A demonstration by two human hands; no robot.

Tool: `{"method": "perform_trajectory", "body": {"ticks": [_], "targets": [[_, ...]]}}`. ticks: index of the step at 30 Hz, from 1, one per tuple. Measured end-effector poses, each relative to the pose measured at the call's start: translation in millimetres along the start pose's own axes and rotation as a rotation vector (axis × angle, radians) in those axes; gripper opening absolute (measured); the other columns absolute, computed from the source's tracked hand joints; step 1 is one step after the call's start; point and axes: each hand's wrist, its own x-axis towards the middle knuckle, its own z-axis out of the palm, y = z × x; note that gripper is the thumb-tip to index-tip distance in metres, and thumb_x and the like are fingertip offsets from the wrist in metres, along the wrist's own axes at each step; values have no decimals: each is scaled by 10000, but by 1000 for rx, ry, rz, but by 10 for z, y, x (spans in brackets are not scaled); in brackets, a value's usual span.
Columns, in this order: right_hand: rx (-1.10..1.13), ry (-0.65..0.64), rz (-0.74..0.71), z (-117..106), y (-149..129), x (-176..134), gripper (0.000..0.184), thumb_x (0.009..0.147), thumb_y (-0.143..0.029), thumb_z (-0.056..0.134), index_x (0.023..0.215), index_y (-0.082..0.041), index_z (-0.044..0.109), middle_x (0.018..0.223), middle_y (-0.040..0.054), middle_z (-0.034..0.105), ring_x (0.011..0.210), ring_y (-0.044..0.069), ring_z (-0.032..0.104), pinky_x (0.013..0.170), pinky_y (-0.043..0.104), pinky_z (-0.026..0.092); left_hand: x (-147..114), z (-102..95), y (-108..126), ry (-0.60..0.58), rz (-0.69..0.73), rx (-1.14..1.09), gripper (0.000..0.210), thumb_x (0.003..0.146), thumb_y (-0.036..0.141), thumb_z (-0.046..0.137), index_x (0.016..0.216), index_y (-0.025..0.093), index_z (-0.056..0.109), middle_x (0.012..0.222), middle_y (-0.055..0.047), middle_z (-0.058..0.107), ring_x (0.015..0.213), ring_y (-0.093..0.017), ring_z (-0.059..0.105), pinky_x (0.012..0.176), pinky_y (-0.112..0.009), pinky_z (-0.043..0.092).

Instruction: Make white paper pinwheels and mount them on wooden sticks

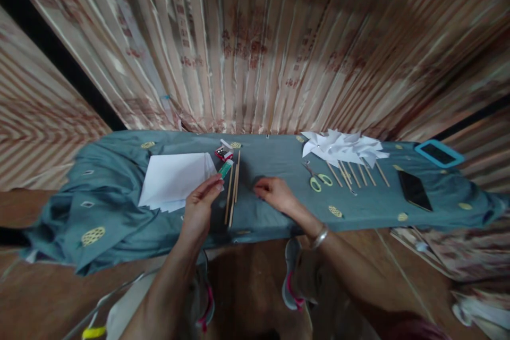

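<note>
My left hand (204,197) pinches a small green item with a pale end (225,169), held up over the cloth between the paper and the sticks. Its exact kind is too small to make out. My right hand (274,192) is closed, its fingers curled together just above or on the cloth; whatever they may hold is hidden. Several thin wooden sticks (232,191) lie between my hands. A stack of white paper sheets (175,176) is left of them. Behind the green item sits a small red container (223,154) with shiny bits in it.
White paper pinwheels (342,147) on wooden sticks lie heaped to the right. Scissors with yellow-green handles (320,181) are in front of them. A dark phone (414,190) and a blue-framed tablet (439,153) occupy the right end. Blue-green cloth (274,162) covers the table; a striped curtain (247,64) hangs behind.
</note>
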Motion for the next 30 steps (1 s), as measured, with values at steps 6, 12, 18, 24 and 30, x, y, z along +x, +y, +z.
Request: {"method": "perform_trajectory", "body": {"ticks": [6,12,18,24,30], "targets": [[-63,84,135,407,-365,277,248,831,-422,634,846,-201,748,846,62,761,804,205,695,661,254,426,-64,30,-1,-65,-19,-14,363,522,356,857,848,217,773,911,-47,765,930,-201,664,1010,-379,413],[-54,91,174,460,-332,335,177,817,-349,657,840,-200,750,878,72,764,840,206,705,685,246,445,-139,91,-59,-136,-44,25,361,579,385,830,889,211,769,930,-63,763,954,-217,677,964,-372,470],[-18,112,221,462,-342,288,173,835,-289,619,866,-190,757,870,88,768,871,231,715,656,243,448,-197,204,-85,-206,-59,33,369,583,386,815,900,203,770,975,-79,762,954,-224,687,962,-382,490],[3,152,222,492,-323,301,172,821,-288,621,842,-189,760,854,93,765,848,236,712,675,259,448,-177,138,-113,-230,-24,125,367,651,390,756,958,188,753,991,-85,755,951,-220,680,935,-374,495],[65,168,184,551,-271,343,188,830,-285,601,750,-197,746,780,66,755,758,207,691,657,267,433,139,-437,116,-36,489,850,291,740,322,641,982,206,753,1046,-93,708,1081,-289,588,990,-474,444]]}}
